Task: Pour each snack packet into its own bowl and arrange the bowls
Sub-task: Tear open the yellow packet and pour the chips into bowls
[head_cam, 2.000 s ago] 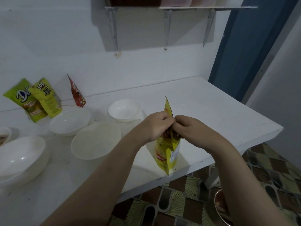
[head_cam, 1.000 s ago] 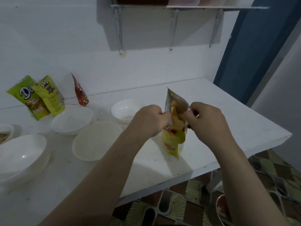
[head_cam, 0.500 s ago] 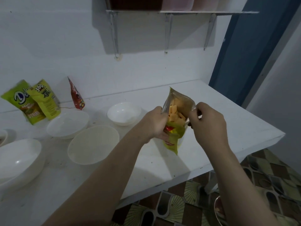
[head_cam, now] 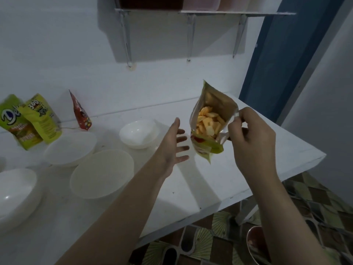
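One view only, from the head camera, so I go through it from right to left. My right hand (head_cam: pixel 252 138) holds the opened snack packet (head_cam: pixel 211 127) above the white counter (head_cam: pixel 238 169); its grip is closed, thumb and fingers pinching the right edge of the torn mouth. The packet hangs a little tilted, mouth up and toward me, and I see pale yellow chips (head_cam: pixel 208 121) inside against the silver lining. The lower part of the packet is yellow-green with some red print.

My left hand (head_cam: pixel 174 146) is just beside the packet on its left, not touching it. Its grip is open: fingers straight and spread, holding nothing.

Four white bowls stand on the counter to the left. The small bowl (head_cam: pixel 138 133) is nearest to the packet, behind the left hand. A wider cream bowl (head_cam: pixel 102 173) is in front of it, and another white bowl (head_cam: pixel 70 148) stands behind that one, close to it; I cannot tell if they touch. A large bowl (head_cam: pixel 17 190) is at the left edge.

At the back, against the wall (head_cam: pixel 76 54), two yellow-green packets (head_cam: pixel 30 121) lean together, and a red packet (head_cam: pixel 80 113) stands near them on the right. A shelf (head_cam: pixel 206 13) on metal brackets hangs above.
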`<action>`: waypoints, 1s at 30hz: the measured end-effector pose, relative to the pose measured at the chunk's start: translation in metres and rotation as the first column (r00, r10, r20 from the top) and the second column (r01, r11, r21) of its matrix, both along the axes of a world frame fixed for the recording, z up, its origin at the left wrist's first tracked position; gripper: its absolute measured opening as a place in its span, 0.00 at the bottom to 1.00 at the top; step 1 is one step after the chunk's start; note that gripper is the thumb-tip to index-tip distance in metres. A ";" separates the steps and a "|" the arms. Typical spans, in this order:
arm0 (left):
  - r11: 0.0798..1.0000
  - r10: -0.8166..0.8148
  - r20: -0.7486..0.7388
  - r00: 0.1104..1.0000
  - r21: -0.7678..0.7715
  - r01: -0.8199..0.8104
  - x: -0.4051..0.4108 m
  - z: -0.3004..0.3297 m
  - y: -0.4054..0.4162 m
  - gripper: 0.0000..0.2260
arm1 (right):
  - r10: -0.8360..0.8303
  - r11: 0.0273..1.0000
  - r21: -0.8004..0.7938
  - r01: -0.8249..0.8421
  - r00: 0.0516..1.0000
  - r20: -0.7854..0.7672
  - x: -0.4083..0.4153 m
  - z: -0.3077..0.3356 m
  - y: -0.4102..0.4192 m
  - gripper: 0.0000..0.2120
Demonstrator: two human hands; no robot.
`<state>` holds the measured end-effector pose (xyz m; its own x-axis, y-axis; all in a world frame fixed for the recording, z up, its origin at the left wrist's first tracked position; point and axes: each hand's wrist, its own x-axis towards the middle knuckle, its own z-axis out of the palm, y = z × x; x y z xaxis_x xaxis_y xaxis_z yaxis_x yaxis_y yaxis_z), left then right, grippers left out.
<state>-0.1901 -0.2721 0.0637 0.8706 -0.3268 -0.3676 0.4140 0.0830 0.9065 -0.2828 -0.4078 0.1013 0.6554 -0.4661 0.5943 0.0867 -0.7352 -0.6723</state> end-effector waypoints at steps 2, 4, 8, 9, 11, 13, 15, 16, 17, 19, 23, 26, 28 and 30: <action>0.994 0.021 -0.215 0.976 -0.104 -0.044 0.009 -0.013 -0.004 0.21 | 0.066 0.997 0.025 -0.067 0.997 0.029 -0.004 0.005 0.001 0.09; 0.961 0.004 -0.361 0.932 -0.258 -0.104 0.014 -0.019 -0.006 0.20 | 0.159 0.984 0.078 -0.163 0.986 0.060 -0.008 0.010 0.004 0.09; 0.913 0.019 -0.316 0.948 -0.382 -0.145 0.022 -0.021 0.000 0.18 | 0.281 0.958 0.048 -0.284 0.957 0.069 -0.008 0.019 0.017 0.11; 0.898 0.040 -0.281 0.959 -0.412 -0.158 0.026 -0.019 0.004 0.18 | 0.303 0.952 0.035 -0.305 0.951 0.063 -0.006 0.022 0.022 0.12; 0.870 0.103 -0.208 0.973 -0.455 -0.189 0.035 -0.013 0.015 0.17 | 0.343 0.939 -0.008 -0.343 0.938 0.052 0.000 0.030 0.033 0.11; 0.849 0.205 -0.163 0.965 -0.461 -0.258 0.048 -0.008 0.033 0.18 | 0.391 0.920 -0.057 -0.388 0.919 0.044 0.009 0.039 0.047 0.11; 0.813 0.312 -0.110 0.944 -0.483 -0.325 0.058 -0.004 0.059 0.18 | 0.428 0.899 -0.118 -0.421 0.903 0.035 0.020 0.049 0.066 0.11; 0.784 0.367 -0.103 0.925 -0.500 -0.367 0.063 -0.003 0.073 0.17 | 0.439 0.889 -0.159 -0.429 0.898 0.034 0.027 0.054 0.076 0.12; 0.748 0.423 -0.112 0.899 -0.518 -0.416 0.066 0.000 0.089 0.15 | 0.447 0.879 -0.199 -0.432 0.894 0.033 0.033 0.059 0.088 0.12; 0.672 0.490 -0.132 0.862 -0.573 -0.470 0.069 0.010 0.123 0.13 | 0.460 0.861 -0.257 -0.438 0.888 0.028 0.046 0.066 0.114 0.12; 0.552 0.586 -0.166 0.793 -0.635 -0.541 0.080 0.023 0.201 0.15 | 0.487 0.831 -0.306 -0.464 0.873 -0.003 0.075 0.070 0.174 0.13; 0.514 0.700 -0.137 0.701 -0.585 -0.627 0.093 0.022 0.260 0.18 | 0.508 0.826 -0.257 -0.502 0.860 -0.047 0.097 0.068 0.221 0.14; 0.527 0.730 -0.093 0.677 -0.555 -0.644 0.101 0.020 0.296 0.16 | 0.528 0.819 -0.221 -0.529 0.846 -0.067 0.109 0.067 0.255 0.16; 0.502 0.766 -0.125 0.631 -0.496 -0.708 0.110 0.014 0.330 0.15 | 0.533 0.809 -0.237 -0.537 0.842 -0.090 0.120 0.065 0.287 0.19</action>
